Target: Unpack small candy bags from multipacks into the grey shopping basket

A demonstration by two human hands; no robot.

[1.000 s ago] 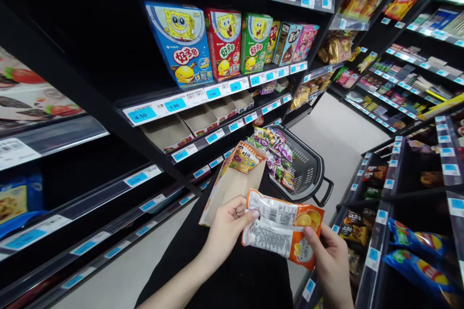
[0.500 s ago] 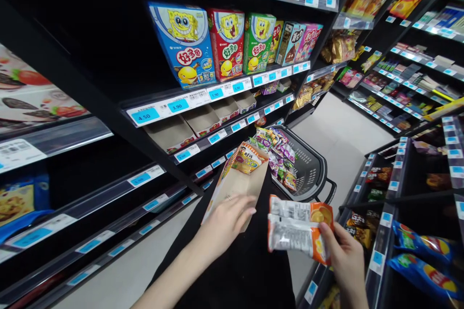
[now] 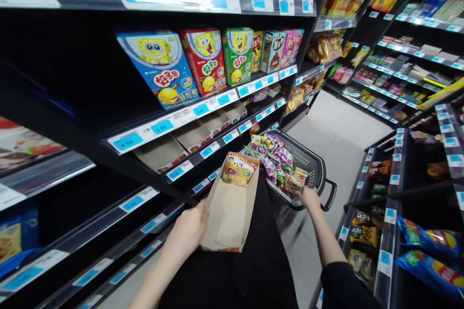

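An open cardboard display box lies on my lap, tilted, with an orange-and-white snack packet at its far end. My left hand is closed on the left wall of the box. Over the near right part of the black shopping basket, my right hand holds a snack packet by its edge; the fingertips are partly hidden. Several purple and green snack packets are piled inside the basket.
To the left, a shelf holds blue, red and green snack boxes. Shallow cardboard trays sit one level lower. On the right, another rack holds blue chip bags. Tiled floor runs beyond the basket.
My right hand has moved forward from near my lap to the basket with the packet. My left hand has gone from inside the box to its left side. The view has shifted slightly.
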